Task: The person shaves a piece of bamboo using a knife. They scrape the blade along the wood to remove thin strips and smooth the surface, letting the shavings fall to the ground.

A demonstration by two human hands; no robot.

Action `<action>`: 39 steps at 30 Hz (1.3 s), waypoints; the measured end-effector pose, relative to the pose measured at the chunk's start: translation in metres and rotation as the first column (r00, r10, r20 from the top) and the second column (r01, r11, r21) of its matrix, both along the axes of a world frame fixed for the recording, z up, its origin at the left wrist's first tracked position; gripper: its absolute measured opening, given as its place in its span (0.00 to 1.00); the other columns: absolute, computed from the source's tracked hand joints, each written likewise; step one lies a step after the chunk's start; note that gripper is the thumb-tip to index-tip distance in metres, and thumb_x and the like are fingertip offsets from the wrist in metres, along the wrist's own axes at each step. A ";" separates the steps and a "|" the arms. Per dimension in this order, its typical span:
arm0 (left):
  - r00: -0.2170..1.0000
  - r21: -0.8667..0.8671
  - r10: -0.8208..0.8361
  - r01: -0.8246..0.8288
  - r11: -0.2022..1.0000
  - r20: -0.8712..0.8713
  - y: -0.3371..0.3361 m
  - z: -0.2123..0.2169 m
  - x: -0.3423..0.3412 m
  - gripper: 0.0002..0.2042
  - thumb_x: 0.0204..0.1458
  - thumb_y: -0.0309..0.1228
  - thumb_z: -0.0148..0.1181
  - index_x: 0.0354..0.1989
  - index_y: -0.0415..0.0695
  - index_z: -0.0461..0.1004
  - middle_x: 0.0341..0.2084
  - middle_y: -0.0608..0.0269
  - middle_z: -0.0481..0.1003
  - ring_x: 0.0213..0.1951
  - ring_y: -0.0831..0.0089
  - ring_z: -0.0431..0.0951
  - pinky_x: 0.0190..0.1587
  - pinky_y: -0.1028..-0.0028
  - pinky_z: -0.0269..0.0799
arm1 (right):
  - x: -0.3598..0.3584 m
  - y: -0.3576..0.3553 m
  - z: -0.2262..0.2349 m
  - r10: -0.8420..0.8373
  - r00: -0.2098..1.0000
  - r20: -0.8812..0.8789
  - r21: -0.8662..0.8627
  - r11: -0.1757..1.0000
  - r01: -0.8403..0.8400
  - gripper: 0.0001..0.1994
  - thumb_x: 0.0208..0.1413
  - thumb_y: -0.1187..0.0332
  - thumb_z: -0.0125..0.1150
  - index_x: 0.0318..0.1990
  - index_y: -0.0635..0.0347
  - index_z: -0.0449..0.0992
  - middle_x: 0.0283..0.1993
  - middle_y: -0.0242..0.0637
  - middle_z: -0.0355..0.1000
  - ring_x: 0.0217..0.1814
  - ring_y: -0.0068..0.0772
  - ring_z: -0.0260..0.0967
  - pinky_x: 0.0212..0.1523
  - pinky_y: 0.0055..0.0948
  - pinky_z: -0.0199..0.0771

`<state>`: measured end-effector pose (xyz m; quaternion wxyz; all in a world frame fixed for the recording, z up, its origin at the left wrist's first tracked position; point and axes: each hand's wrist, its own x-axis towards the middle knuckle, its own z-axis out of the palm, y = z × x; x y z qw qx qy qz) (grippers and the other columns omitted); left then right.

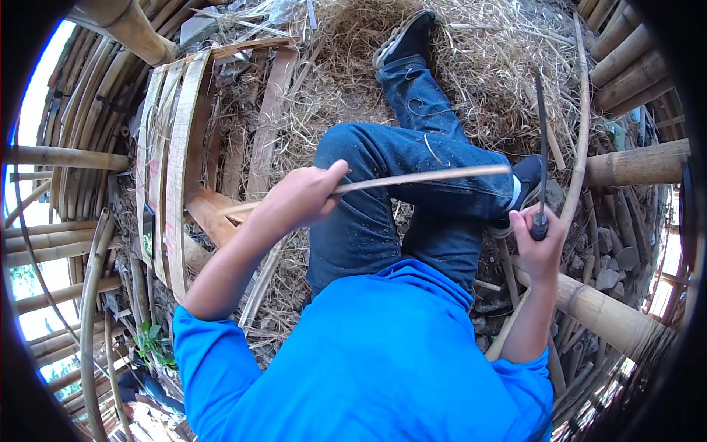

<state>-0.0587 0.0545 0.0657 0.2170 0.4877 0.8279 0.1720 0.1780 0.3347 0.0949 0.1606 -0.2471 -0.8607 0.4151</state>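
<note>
My left hand [305, 197] is closed round a thin, pale bamboo strip [431, 177]. The strip lies across the front of my bent knee, its far end reaching right toward my shoe, its other end passing behind my left forearm. In my right hand [543, 239] is a long knife [543, 140], gripped by its dark handle. Its narrow dark blade points away from me and stands apart from the strip. My legs in blue jeans [420, 166] are bent, with one leg crossed over the other.
A slatted wooden crate [177, 162] stands on the left. Dry shavings [486, 74] cover the ground ahead. A thin pole [582, 118] lies beyond the knife, and a thick bamboo pole [604, 313] is beside my right forearm. Stones [607, 278] lie at the right, a green plant [151, 342] at the lower left.
</note>
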 end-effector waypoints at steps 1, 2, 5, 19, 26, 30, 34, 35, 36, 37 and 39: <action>1.000 -0.002 -0.002 0.002 1.000 -0.003 -0.001 0.001 0.004 0.09 0.45 0.26 0.58 0.29 0.38 0.64 0.21 0.48 0.72 0.29 0.48 0.74 0.31 0.56 0.68 | -0.001 -0.006 -0.003 -0.027 0.998 -0.061 -0.032 0.999 0.025 0.15 0.48 0.72 0.65 0.18 0.62 0.64 0.13 0.25 0.58 0.17 0.12 0.54 0.18 0.19 0.53; 0.993 0.057 0.108 -0.110 0.992 0.035 -0.001 0.000 0.010 0.09 0.47 0.28 0.58 0.28 0.38 0.64 0.20 0.47 0.72 0.28 0.48 0.74 0.30 0.56 0.67 | -0.002 -0.013 -0.006 0.025 1.000 -0.018 -0.027 0.999 -0.026 0.16 0.48 0.73 0.65 0.17 0.62 0.63 0.13 0.26 0.59 0.17 0.13 0.55 0.18 0.20 0.54; 0.969 0.102 0.234 -0.241 0.965 0.080 0.001 -0.002 0.027 0.09 0.52 0.32 0.56 0.28 0.39 0.66 0.19 0.46 0.72 0.26 0.47 0.74 0.29 0.56 0.67 | -0.017 -0.039 -0.013 0.180 0.975 0.129 -0.030 0.984 -0.178 0.15 0.47 0.69 0.66 0.19 0.63 0.65 0.13 0.39 0.61 0.13 0.25 0.60 0.17 0.28 0.59; 0.894 0.221 0.365 -0.423 0.879 0.259 0.048 0.012 0.101 0.07 0.55 0.29 0.51 0.33 0.39 0.62 0.18 0.39 0.70 0.25 0.41 0.73 0.24 0.50 0.66 | -0.052 -0.056 -0.034 0.229 0.967 0.109 0.225 0.942 -0.248 0.09 0.38 0.66 0.66 0.25 0.56 0.72 0.22 0.42 0.72 0.26 0.46 0.73 0.27 0.40 0.72; 0.915 0.178 0.376 -0.398 0.900 0.147 0.054 0.013 0.105 0.07 0.55 0.28 0.51 0.32 0.39 0.61 0.17 0.40 0.70 0.23 0.41 0.72 0.23 0.50 0.65 | -0.048 -0.040 -0.046 0.131 0.986 0.104 0.395 0.904 -0.162 0.06 0.37 0.68 0.64 0.24 0.57 0.74 0.22 0.41 0.73 0.25 0.44 0.73 0.27 0.38 0.72; 0.905 0.157 0.386 -0.414 0.897 0.180 0.053 0.011 0.108 0.10 0.56 0.29 0.51 0.29 0.39 0.58 0.16 0.40 0.68 0.23 0.39 0.70 0.23 0.50 0.62 | -0.049 -0.019 -0.049 0.013 0.994 0.109 0.420 0.906 -0.057 0.06 0.38 0.68 0.64 0.26 0.57 0.74 0.22 0.43 0.73 0.25 0.46 0.72 0.26 0.38 0.72; 0.907 0.172 0.379 -0.410 0.896 0.186 0.051 0.010 0.108 0.09 0.56 0.29 0.51 0.30 0.39 0.58 0.16 0.40 0.68 0.23 0.39 0.70 0.23 0.50 0.62 | -0.049 -0.025 -0.047 0.016 0.995 0.098 0.429 0.902 -0.057 0.06 0.38 0.68 0.63 0.26 0.57 0.74 0.22 0.43 0.72 0.25 0.46 0.72 0.26 0.39 0.72; 0.908 0.169 0.379 -0.407 0.897 0.177 0.051 0.011 0.108 0.09 0.56 0.29 0.51 0.30 0.39 0.59 0.16 0.40 0.68 0.23 0.39 0.70 0.23 0.50 0.62 | -0.049 -0.031 -0.044 0.058 0.996 0.061 0.405 0.911 -0.078 0.06 0.39 0.68 0.63 0.26 0.57 0.74 0.22 0.44 0.72 0.25 0.46 0.72 0.26 0.39 0.72; 0.910 0.167 0.379 -0.405 0.899 0.168 0.051 0.011 0.108 0.09 0.56 0.29 0.51 0.29 0.39 0.59 0.16 0.40 0.68 0.23 0.39 0.70 0.23 0.50 0.62 | -0.048 -0.034 -0.041 0.099 0.995 0.023 0.383 0.918 -0.100 0.06 0.39 0.68 0.63 0.25 0.57 0.73 0.21 0.44 0.72 0.25 0.47 0.72 0.26 0.40 0.72; 0.910 0.164 0.381 -0.406 0.899 0.166 0.049 0.011 0.110 0.09 0.56 0.29 0.51 0.29 0.39 0.59 0.16 0.40 0.68 0.23 0.39 0.70 0.23 0.50 0.62 | -0.049 -0.034 -0.039 0.100 0.995 0.022 0.379 0.920 -0.101 0.06 0.39 0.68 0.63 0.25 0.57 0.73 0.21 0.44 0.72 0.25 0.47 0.72 0.26 0.40 0.72; 0.911 0.178 0.354 -0.392 0.902 0.212 0.045 0.011 0.114 0.09 0.56 0.29 0.51 0.29 0.39 0.59 0.16 0.40 0.68 0.24 0.39 0.70 0.23 0.50 0.62 | -0.052 -0.024 -0.037 0.088 0.994 0.067 0.484 0.868 -0.109 0.05 0.40 0.68 0.62 0.25 0.58 0.73 0.21 0.45 0.71 0.25 0.48 0.72 0.26 0.41 0.72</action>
